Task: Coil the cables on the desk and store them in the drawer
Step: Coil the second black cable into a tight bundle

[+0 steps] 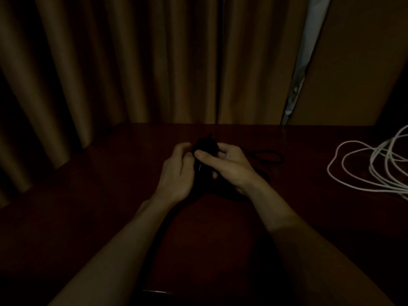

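Note:
The scene is dim. A black cable (206, 146) is bunched into a coil between my two hands above the middle of the dark wooden desk (110, 195). My left hand (176, 173) grips the coil from the left with curled fingers. My right hand (227, 164) holds it from the right, thumb laid across the top. A loose loop of the same black cable (268, 156) trails on the desk just right of my right hand. A white cable (366, 166) lies in loose loops at the desk's right edge. No drawer is in view.
Brown curtains (132, 62) hang right behind the desk's far edge. A pale gap in the curtains (302, 69) shows at upper right. A small metal glint (157, 292) sits at the desk's near edge.

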